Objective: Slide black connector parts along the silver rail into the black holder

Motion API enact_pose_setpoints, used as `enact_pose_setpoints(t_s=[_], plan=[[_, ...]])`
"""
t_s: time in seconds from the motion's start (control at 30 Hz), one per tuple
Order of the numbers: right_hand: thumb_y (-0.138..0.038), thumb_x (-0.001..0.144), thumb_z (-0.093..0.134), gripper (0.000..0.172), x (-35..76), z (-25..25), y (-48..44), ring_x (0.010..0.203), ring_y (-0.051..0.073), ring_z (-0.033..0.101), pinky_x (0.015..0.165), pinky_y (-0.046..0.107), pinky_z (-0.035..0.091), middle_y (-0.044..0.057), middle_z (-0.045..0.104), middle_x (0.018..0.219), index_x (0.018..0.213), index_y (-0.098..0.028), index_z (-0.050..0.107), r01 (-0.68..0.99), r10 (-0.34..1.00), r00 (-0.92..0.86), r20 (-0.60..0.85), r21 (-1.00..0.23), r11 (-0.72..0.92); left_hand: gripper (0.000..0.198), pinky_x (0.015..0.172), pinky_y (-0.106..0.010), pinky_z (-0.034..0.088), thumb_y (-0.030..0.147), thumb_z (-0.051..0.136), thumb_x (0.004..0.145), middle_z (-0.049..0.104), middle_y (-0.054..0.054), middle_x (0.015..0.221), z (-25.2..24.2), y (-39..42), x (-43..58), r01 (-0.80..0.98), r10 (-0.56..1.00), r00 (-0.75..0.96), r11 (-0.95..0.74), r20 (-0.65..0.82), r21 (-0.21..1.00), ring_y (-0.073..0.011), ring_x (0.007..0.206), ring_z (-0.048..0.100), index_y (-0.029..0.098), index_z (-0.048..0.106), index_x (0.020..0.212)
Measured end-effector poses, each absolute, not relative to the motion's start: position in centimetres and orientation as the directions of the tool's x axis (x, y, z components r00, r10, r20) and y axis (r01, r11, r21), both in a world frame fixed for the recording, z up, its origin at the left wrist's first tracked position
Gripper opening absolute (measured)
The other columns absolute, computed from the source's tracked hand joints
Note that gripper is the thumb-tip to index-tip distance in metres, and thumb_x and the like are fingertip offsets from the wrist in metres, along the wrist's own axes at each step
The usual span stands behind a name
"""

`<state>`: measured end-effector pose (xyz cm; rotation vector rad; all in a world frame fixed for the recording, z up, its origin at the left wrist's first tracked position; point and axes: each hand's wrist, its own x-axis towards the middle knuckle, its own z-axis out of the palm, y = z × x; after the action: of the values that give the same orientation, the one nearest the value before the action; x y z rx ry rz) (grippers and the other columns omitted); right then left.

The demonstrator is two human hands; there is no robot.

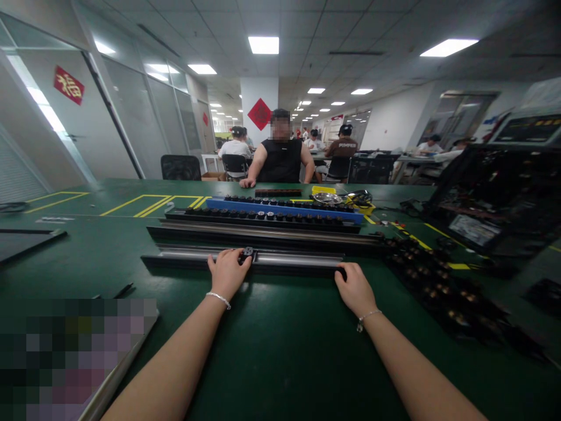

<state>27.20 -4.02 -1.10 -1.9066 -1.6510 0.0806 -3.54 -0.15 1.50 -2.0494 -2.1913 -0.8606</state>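
- Bare forearms (170,356) reach in from the lower edge over the green table (284,362), each wearing a thin bracelet (219,300) at the wrist.
- The two hands are well apart, both at the same long black rail (298,261) with a silvery channel, which lies crosswise on the table in front of the person.
- The left hand (230,270) is left of the rail's middle, its thumb and forefinger against a small black part (248,252) seated in the channel; I cannot tell whether they pinch it or only press on it.
- The right hand (356,285) bends over the rail's right end, thumb and fingertips touching it; how firmly they hold cannot be made out.
- Just beyond lies a second rail (263,232), longer and nearly parallel.
- Behind that, a dark strip (280,217) carries a row of black parts, and a blue rail (357,218) lies against it with another row.
- Farther back are a brown strip (279,192), a shiny round dish (328,199) and a yellow tray (323,190).
- To the right, loose black parts with coppery spots (442,286) spread in a heap, near a dark open-fronted case (486,193).
- Across the table sits a person in a black sleeveless top (281,161), one hand resting on the table's far edge.
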Motion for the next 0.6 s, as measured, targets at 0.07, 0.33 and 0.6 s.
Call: enact_pose_setpoints(t_s=[0.07, 0.33, 0.6], plan=[[-0.031, 0.082, 0.037, 0.032, 27.17, -1.05, -4.08, 0.098, 0.019, 0.052, 0.083, 0.03, 0.04, 0.009, 0.054, 0.109, 0.103, -0.016, 0.056, 0.879, 0.916, 0.218, 0.337, -0.476, -0.035, 0.033, 0.102, -0.058, 0.014, 0.042, 0.048, 0.079, 0.064, -0.007, 0.109, 1.4, -0.17, -3.45, 0.929, 0.908, -0.126, -0.033, 0.399, 0.367, -0.0256, 0.111, 0.048, 0.025, 0.062, 0.102], [-0.032, 0.082, 0.036, 0.033, 26.96, -0.72, -4.24, 0.099, 0.019, 0.052, 0.083, 0.031, 0.041, 0.009, 0.052, 0.112, 0.104, -0.016, 0.056, 0.877, 0.925, 0.228, 0.303, -0.477, -0.059, 0.032, 0.102, -0.059, 0.015, 0.042, 0.049, 0.079, 0.065, -0.007, 0.108, 1.06, -0.1, -3.28, 0.932, 0.9, -0.102, -0.063, 0.424, 0.357, -0.0254, 0.111, 0.048, 0.025, 0.063, 0.102], [-0.033, 0.083, 0.035, 0.034, 26.8, -0.45, -4.34, 0.097, 0.018, 0.053, 0.08, 0.03, 0.043, 0.009, 0.052, 0.112, 0.104, -0.016, 0.056, 0.876, 0.93, 0.239, 0.279, -0.476, -0.082, 0.032, 0.102, -0.059, 0.015, 0.041, 0.048, 0.079, 0.065, -0.007, 0.107, 1.16, -0.17, -3.11, 0.928, 0.904, -0.077, -0.089, 0.421, 0.361, -0.0252, 0.112, 0.047, 0.025, 0.063, 0.102]])
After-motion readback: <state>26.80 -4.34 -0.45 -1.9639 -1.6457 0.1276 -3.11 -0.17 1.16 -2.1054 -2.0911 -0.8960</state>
